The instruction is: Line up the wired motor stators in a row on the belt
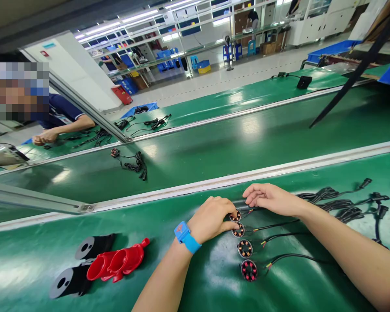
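Several small round motor stators with copper windings lie in a column on the green bench [214, 286]; each trails a black cable to the right. My left hand [212, 216], with a blue wristband, touches the top stator [235, 215] with its fingertips. My right hand [269, 198] rests flat, fingers on the thin coloured wires [248, 211] of that stator. Below lie a second stator [238, 230], a third stator [245, 248] and a red-wound stator [248, 270]. Coiled black cables [341, 206] lie bunched beyond my right forearm.
Two red housings [117, 263] and two black housings [72, 281] lie at the near left. A cable bundle [134, 164] sits on the green conveyor belt [247, 143] beyond a metal rail. Another person's hand [45, 137] works at the far left.
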`<state>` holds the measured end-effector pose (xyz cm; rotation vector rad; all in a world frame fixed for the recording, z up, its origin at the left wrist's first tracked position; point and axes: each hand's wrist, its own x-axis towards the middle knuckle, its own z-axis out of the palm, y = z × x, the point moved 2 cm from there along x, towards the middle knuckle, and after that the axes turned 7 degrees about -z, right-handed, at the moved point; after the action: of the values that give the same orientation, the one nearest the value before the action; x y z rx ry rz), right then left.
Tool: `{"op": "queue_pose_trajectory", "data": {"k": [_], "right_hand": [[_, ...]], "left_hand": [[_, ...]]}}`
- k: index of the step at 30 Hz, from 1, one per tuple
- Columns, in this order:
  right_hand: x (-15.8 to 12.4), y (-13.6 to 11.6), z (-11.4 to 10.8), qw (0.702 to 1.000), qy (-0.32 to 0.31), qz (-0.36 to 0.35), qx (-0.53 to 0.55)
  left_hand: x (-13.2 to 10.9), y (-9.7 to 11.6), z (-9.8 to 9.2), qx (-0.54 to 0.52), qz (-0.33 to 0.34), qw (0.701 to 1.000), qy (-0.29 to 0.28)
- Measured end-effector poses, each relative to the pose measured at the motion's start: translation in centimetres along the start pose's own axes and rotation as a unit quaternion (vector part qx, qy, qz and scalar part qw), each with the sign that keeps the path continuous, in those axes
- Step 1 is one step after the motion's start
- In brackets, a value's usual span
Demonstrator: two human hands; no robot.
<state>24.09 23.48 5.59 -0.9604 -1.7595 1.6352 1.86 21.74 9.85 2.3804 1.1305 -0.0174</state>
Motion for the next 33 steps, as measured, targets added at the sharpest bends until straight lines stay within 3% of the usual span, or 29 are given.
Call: {"op": "queue_pose_trajectory", "data": {"k": [9, 14, 20, 24, 33], "right_hand": [[0.2, 0.3, 0.0, 1.000, 0.016, -0.010, 0.000], [0.3, 0.5, -0.2, 0.999, 0.036, -0.012, 0.006], [0.4, 0.5, -0.3, 0.999, 0.049, -0.019, 0.010], [0.4, 0.1, -0.3, 0.998, 0.055, -0.012, 0.011], [0.5, 0.4, -0.3, 0.998, 0.057, -0.007, 0.020]], "left_hand": [[-0.3, 0.5, -0.2, -0.013, 0.006, 1.000, -0.014], [-1.0, 1.8, -1.0, 0.020, -0.009, 1.000, -0.009], [-2.9, 5.2, -0.5, 0.057, 0.027, 0.994, -0.094], [-3.4, 6.9, 0.5, 0.127, -0.004, 0.984, -0.126], [-2.8, 7.4, 0.8, 0.164, -0.019, 0.972, -0.168]]}}
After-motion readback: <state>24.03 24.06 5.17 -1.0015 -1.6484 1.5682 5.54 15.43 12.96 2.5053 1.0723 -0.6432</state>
